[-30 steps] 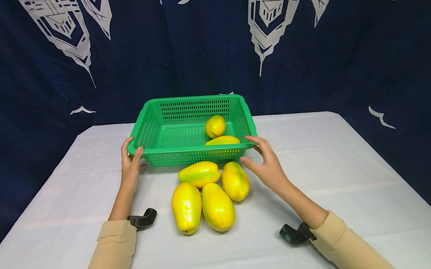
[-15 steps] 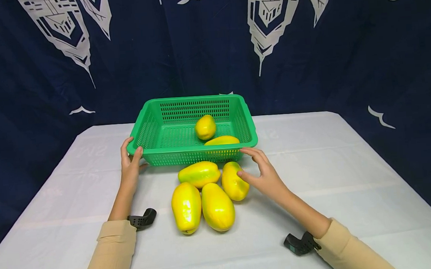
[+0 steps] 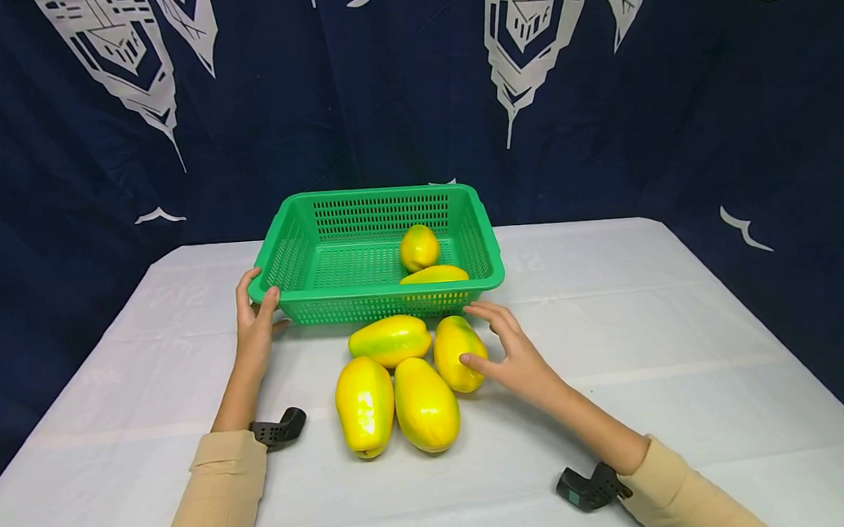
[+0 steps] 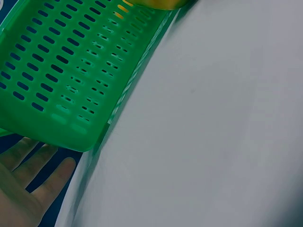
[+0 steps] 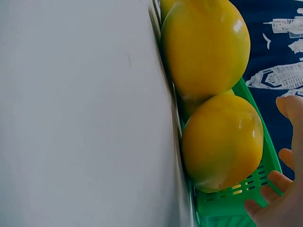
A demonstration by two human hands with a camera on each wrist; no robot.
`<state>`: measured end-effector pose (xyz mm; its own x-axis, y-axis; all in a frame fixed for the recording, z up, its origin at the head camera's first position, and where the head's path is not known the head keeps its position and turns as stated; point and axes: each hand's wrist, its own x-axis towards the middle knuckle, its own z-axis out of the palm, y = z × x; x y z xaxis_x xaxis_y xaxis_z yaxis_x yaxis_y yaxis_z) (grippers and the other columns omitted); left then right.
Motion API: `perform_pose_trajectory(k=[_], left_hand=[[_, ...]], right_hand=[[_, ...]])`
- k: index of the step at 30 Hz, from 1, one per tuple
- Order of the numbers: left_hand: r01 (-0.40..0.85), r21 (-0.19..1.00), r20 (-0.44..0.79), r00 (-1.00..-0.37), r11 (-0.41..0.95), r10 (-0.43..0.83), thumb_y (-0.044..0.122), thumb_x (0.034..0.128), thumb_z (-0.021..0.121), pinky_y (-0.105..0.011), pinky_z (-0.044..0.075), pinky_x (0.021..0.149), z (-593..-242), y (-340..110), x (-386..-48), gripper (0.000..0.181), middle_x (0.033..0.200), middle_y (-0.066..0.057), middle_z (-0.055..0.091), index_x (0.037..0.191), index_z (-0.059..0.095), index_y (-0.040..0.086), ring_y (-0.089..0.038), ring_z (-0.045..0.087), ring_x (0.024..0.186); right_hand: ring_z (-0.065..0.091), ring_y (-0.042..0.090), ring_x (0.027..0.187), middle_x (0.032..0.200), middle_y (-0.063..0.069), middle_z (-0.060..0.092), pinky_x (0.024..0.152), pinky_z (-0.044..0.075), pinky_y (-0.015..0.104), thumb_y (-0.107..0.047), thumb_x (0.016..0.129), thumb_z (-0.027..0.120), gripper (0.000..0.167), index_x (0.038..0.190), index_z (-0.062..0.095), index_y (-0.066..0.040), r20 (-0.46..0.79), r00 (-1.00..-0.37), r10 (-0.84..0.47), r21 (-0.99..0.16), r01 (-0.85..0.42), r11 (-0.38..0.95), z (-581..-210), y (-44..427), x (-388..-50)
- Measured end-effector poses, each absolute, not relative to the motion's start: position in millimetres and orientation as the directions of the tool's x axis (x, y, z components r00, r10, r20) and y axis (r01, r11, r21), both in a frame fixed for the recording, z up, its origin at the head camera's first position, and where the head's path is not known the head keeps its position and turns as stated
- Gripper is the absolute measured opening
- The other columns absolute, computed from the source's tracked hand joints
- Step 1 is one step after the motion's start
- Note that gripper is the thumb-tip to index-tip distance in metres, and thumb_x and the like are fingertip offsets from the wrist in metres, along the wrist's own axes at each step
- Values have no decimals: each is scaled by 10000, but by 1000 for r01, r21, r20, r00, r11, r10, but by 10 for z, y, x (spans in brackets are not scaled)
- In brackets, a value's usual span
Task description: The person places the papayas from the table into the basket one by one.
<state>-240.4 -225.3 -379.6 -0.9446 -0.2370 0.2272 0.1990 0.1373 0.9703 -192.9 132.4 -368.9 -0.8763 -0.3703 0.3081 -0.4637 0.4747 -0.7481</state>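
Observation:
My left hand (image 3: 253, 328) holds the front left corner of a green plastic basket (image 3: 365, 293), thumb on the front rim and index finger at the side. In the left wrist view several fingers (image 4: 56, 182) reach to the basket's end wall. One yellow papaya (image 3: 419, 247) lies inside toward the right; another papaya (image 3: 433, 275) sits partly hidden behind the front wall. My right hand (image 3: 520, 363) is spread beside a yellow-green papaya (image 3: 458, 355), its thumb overlapping that fruit in the head view. Contact cannot be told. The right wrist view shows a gap between fingers and papaya (image 5: 222, 142).
In front of the basket lie more papayas: one crosswise (image 3: 391, 341) and two lengthwise, a left papaya (image 3: 366, 406) and a middle papaya (image 3: 427, 406). A white cloth covers the table (image 3: 665, 377). Behind it hangs a dark blue curtain (image 3: 395, 94) with white prints.
My right hand has come off the basket's front right corner and moved down toward the right-hand papaya. Inside, the rear papaya rolled left, then back right. The left hand stayed put.

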Motion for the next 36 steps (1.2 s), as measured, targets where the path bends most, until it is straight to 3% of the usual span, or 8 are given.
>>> perform_pose_trajectory(k=[7, 20, 36], left_hand=[[192, 970, 224, -944, 148, -244, 366, 959, 397, -433, 442, 852, -3792, -2259, -2405, 511, 1342, -129, 362, 1414, 171, 311, -24, 486, 976], [201, 973, 223, -944, 113, -243, 363, 959, 400, -526, 389, 913, -3808, -2250, -2408, 513, 1355, -130, 352, 1415, 169, 319, -23, 481, 986], [182, 975, 207, -950, 125, -236, 330, 965, 392, -471, 415, 882, -3817, -2269, -2432, 520, 1360, -111, 343, 1426, 153, 299, -19, 481, 980]], right_hand=[[268, 302, 1326, 1430, 110, 269, 1009, 305, 535, -193, 810, 670, 637, 1367, 365, -141, 307, -874, -377, -748, -466, 472, -3781, 1314, -1944], [241, 337, 1330, 1460, 159, 164, 1012, 318, 531, -177, 813, 666, 665, 1380, 323, -131, 290, -878, -381, -789, -445, 425, -3903, 1300, -1938], [198, 364, 1347, 1479, 153, 100, 1032, 295, 541, -194, 792, 692, 729, 1397, 289, -142, 249, -888, -387, -804, -412, 429, -3936, 1297, -1940]])
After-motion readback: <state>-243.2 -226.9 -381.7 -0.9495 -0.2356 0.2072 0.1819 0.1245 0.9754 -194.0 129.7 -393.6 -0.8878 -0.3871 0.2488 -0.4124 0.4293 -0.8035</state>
